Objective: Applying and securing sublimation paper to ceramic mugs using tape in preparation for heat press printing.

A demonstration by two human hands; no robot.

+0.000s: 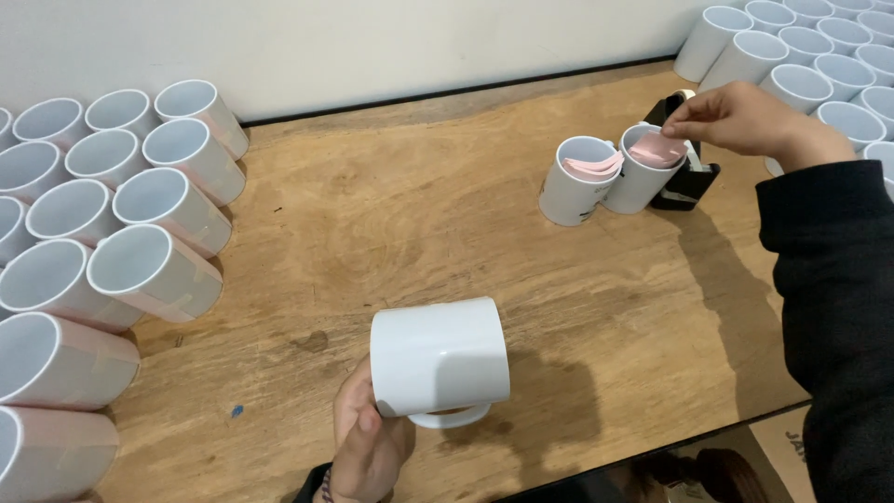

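- Left hand [368, 445], bottom centre: fingers wrapped round a plain white ceramic mug [440, 359], clamped on its lower left end. Mug lies sideways above the brown wooden tabletop [391, 224], handle pointing down twd the near edge, open end not visible.
- Right hand [740, 116], upper right, black sleeve [838, 307] behind it: thumb + fingertips pinched together over the black tape dispenser [687, 177]; what's betw them is too small to tell, maybe a bit of tape.
- Just left of the dispenser, touching it: two upright white mugs side by side, each stuffed w/ pink paper sheets. Right-hand one [641, 172] sits directly under the right hand's fingertips; left-hand one [579, 182] touches it and has dark print low on its side.
- Held mug is well apart from that pair, nearer the front edge of the tabletop.
- Left side: big cluster of white mugs lying tilted, mouths facing up/right [112, 214], packed touching each other in rows; several have pale pink wrap round the body, held w/ tape strips, e.g. the ones at bottom left [65, 363].
- Top right corner: another packed group of upright white mugs [819, 56], behind the right hand, along the wall.
- Small blue speck [237, 410] on the tabletop, left of the left hand.
- White wall [419, 37] runs along the far edge.
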